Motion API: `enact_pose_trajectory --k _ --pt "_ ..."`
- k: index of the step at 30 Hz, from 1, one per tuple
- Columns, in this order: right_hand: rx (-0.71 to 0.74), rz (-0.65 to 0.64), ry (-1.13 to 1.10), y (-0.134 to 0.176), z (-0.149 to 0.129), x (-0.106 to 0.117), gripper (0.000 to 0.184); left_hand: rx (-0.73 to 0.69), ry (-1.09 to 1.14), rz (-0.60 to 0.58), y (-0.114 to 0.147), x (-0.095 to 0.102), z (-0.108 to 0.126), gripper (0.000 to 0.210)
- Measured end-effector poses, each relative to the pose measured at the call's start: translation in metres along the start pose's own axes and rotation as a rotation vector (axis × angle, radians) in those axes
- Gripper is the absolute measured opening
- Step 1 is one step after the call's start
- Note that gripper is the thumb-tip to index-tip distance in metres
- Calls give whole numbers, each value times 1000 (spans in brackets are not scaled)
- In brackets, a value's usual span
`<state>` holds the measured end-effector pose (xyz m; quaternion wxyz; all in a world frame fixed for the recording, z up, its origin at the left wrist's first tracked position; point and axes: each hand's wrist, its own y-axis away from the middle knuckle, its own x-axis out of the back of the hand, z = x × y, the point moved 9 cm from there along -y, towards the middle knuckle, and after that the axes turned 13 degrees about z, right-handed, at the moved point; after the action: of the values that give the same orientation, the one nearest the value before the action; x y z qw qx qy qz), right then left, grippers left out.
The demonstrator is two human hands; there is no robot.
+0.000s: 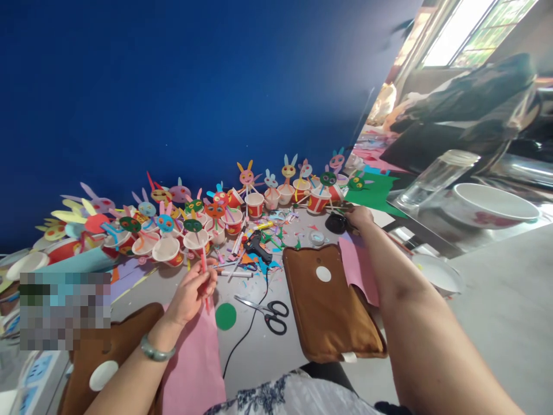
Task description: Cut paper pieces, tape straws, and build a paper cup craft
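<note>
My left hand (196,291) pinches a narrow red strip (204,262), held upright above pink paper (194,357). To its right lie a green paper disc (226,316) and open scissors (270,314) with black handles. My right hand (360,219) reaches to the far right of the table, beside a round black object (336,223). Its fingers are bent and partly hidden, so what they grip cannot be made out. Behind the hands stand paper cups (166,250) topped with paper rabbit faces (246,176). A black glue gun (258,248) rests among coloured scraps.
A brown cushion-like pad (332,305) lies between my arms, and another brown pad (125,334) lies under my left forearm. The glue gun's black cord (246,334) runs toward me. A glass jar (438,178) and a white bowl (495,207) stand right. A blue panel (194,86) closes off the back.
</note>
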<state>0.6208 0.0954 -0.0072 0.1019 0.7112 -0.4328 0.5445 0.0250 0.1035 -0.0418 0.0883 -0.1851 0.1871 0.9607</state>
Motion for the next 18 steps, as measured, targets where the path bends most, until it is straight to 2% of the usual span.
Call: enact_pose_trajectory --k 2,4,10,13,18 --pt "-57 -56 59 4 4 -1 24 -9 1 -3 1 -1 2 38" --pt "-108 -92 108 10 8 2 17 -16 7 -4 1 -2 3 37" --pt "-147 -118 88 35 11 28 17 -20 16 -27 3 -5 5 36" --pt "-130 -53 56 48 12 53 13 -19 37 -35 3 -5 6 38" --pt "-96 122 -35 79 11 110 12 -21 62 -30 1 -5 7 41"
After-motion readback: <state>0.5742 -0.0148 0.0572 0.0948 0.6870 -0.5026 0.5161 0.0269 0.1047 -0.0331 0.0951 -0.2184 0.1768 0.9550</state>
